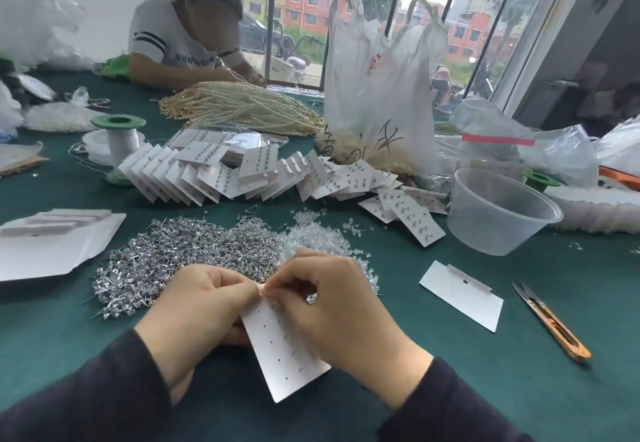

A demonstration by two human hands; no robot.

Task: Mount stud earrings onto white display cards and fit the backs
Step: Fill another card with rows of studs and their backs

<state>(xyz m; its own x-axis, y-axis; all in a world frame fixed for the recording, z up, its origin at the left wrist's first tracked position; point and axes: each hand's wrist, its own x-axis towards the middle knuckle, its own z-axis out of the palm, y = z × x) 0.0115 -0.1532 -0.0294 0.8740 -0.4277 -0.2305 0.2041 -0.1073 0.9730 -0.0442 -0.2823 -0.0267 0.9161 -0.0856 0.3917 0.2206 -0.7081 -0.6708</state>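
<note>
Over green table cloth (519, 389), near stud earring heap (180, 254): grips top of white display card (277, 348) with left hand (197, 306), pinches same edge with right hand (339, 310), stud unseen. Could fumble stud into heap through loose pinch.

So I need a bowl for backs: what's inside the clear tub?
Nothing shows inside the tub: its floor looks bare. The frosted near wall covers the floor's near edge, so anything tiny and clear there could go unseen.

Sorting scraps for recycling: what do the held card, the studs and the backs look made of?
Card: matte white paperboard, judging by punched holes and thin flat edge. Studs: likely metal, bright silvery glints. Backs: probably clear plastic or silicone, translucent.
</note>
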